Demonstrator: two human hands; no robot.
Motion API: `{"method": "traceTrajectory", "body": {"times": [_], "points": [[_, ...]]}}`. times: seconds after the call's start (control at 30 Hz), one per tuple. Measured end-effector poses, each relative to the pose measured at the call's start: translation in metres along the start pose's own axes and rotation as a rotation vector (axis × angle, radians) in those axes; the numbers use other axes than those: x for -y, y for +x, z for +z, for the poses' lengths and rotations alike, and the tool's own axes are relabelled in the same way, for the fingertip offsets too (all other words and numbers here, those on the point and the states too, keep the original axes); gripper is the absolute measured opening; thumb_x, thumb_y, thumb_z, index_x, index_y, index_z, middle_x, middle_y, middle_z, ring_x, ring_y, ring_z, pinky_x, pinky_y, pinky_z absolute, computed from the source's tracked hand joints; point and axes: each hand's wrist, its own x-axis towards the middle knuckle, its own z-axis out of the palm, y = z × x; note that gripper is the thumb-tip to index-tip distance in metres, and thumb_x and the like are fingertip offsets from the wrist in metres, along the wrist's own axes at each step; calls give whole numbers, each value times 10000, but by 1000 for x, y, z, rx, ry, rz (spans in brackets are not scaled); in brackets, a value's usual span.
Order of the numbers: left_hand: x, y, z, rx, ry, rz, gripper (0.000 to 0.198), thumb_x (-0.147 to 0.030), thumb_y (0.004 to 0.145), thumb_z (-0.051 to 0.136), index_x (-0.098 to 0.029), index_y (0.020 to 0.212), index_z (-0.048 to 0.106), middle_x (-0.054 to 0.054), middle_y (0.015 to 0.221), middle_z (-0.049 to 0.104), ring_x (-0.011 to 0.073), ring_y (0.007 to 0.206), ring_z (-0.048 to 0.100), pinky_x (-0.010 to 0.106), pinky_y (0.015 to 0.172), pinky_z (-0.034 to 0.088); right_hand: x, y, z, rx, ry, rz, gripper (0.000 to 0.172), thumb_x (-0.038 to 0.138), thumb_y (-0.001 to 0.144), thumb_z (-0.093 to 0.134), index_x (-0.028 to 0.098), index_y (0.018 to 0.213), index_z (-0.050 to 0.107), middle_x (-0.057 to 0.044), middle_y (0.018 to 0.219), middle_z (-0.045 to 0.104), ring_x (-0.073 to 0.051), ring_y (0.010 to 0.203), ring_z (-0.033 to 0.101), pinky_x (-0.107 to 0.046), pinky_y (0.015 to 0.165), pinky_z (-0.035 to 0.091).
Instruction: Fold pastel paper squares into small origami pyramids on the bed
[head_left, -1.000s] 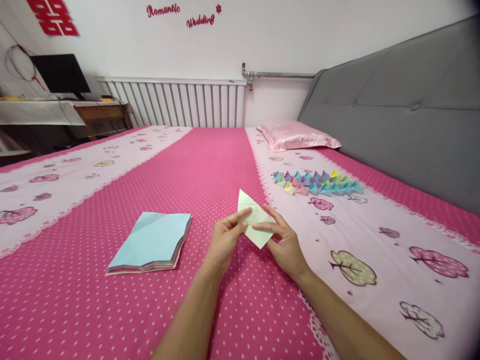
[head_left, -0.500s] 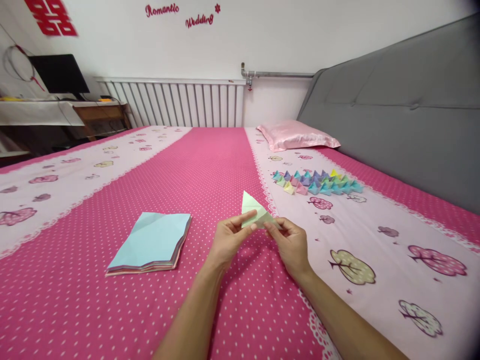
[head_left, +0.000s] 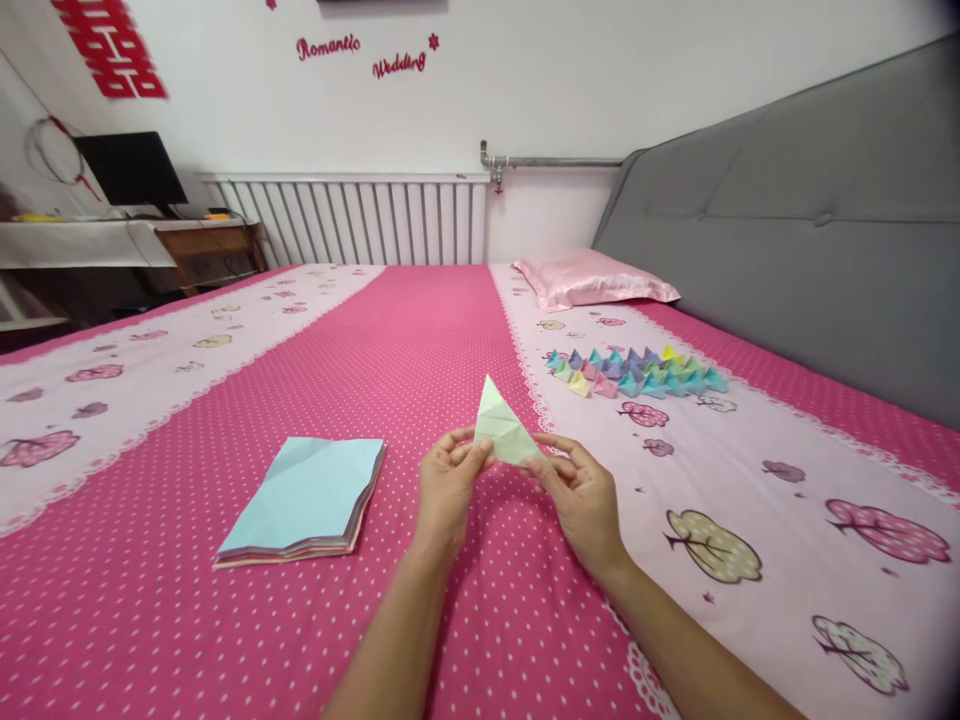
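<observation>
A pale green folded paper [head_left: 501, 428], triangular with crease lines across it, is held above the bed between both hands. My left hand [head_left: 450, 482] pinches its lower left corner, thumb in front. At the lower right corner, my right hand [head_left: 581, 495] grips the paper between thumb and fingers. The fingertips behind the paper are hidden. To the left lies a stack of coloured paper sheets [head_left: 311, 495] with a light blue one on top. Several small folded paper boats [head_left: 630, 372] in blue, purple, pink, green and yellow stand in rows at the right.
The pink dotted bedspread [head_left: 420, 350] covers the bed. A pink pillow [head_left: 596, 278] lies toward the back, beside the grey headboard [head_left: 787, 220]. Behind the bed are a white radiator [head_left: 360, 215] and, at the left, a desk with a monitor [head_left: 131, 170].
My left fingers have moved from the paper's face to its lower left corner, so more of the paper shows. The view has tilted slightly upward.
</observation>
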Motion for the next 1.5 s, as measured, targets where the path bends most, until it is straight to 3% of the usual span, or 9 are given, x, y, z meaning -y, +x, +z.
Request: {"method": "traceTrajectory", "body": {"times": [0.13, 0.27, 0.37, 0.47, 0.6, 0.83, 1.2, 1.43, 1.5], "points": [[2, 4, -3, -28, -20, 2, 244, -244, 584, 774, -132, 754, 639, 22, 705, 694, 80, 616, 617, 187, 648, 474, -1, 0, 1, 99, -14, -15, 354, 341, 722, 674, 183, 1026, 586, -41, 813, 706, -181, 751, 654, -300, 724, 490], [1, 1, -2, 71, 112, -3, 225, -267, 565, 780, -125, 710, 682, 28, 643, 681, 73, 544, 569, 181, 565, 447, -1, 3, 1, 124, 55, -4, 355, 315, 712, 689, 185, 1029, 597, -72, 995, 682, -198, 893, 642, -320, 808, 490], [-2, -2, 0, 145, 176, -10, 233, -297, 559, 780, -120, 680, 690, 24, 591, 658, 73, 508, 537, 186, 525, 424, -2, 5, 1, 122, 114, 70, 390, 322, 707, 695, 179, 1052, 583, -76, 966, 685, -198, 858, 649, -314, 770, 506], [-4, -3, 2, 178, 201, -21, 230, -295, 566, 775, -120, 691, 695, 26, 598, 659, 72, 504, 531, 189, 522, 419, -3, 6, 1, 108, 195, 118, 483, 310, 678, 722, 200, 1109, 533, -64, 975, 672, -191, 838, 647, -307, 741, 518], [-4, -3, 2, 189, 197, -16, 236, -275, 588, 763, -124, 757, 700, 36, 650, 675, 77, 529, 546, 189, 526, 420, -6, 7, -1, 91, 241, 161, 602, 296, 640, 755, 243, 1176, 485, -65, 1169, 591, -192, 925, 624, -305, 780, 516], [-1, -1, 0, 199, 219, -5, 251, -277, 611, 747, -121, 799, 692, 50, 694, 686, 94, 568, 575, 201, 551, 441, -4, 5, -1, 213, 217, 189, 322, 339, 676, 724, 159, 933, 654, -61, 908, 693, -185, 786, 635, -290, 718, 498], [6, 2, -4, 58, 291, -90, 274, -323, 536, 790, -105, 618, 645, 46, 549, 637, 85, 472, 527, 204, 496, 393, -4, 3, -1, 8, -40, 80, 292, 392, 673, 706, 144, 594, 575, 31, 525, 544, -90, 482, 455, -223, 478, 362], [8, -5, 2, 240, 131, -182, 289, -351, 648, 724, -92, 769, 684, 82, 700, 665, 126, 633, 582, 245, 652, 443, -5, 1, 1, 14, 50, 147, 277, 396, 670, 705, 155, 639, 573, 24, 558, 569, -110, 501, 489, -233, 486, 391], [11, -5, 2, 230, 146, -176, 298, -366, 656, 715, -86, 753, 685, 86, 683, 660, 133, 629, 575, 253, 650, 437, -5, 2, 2, 25, 73, 129, 263, 371, 657, 721, 158, 627, 569, 28, 562, 569, -109, 508, 495, -230, 496, 400]]}}
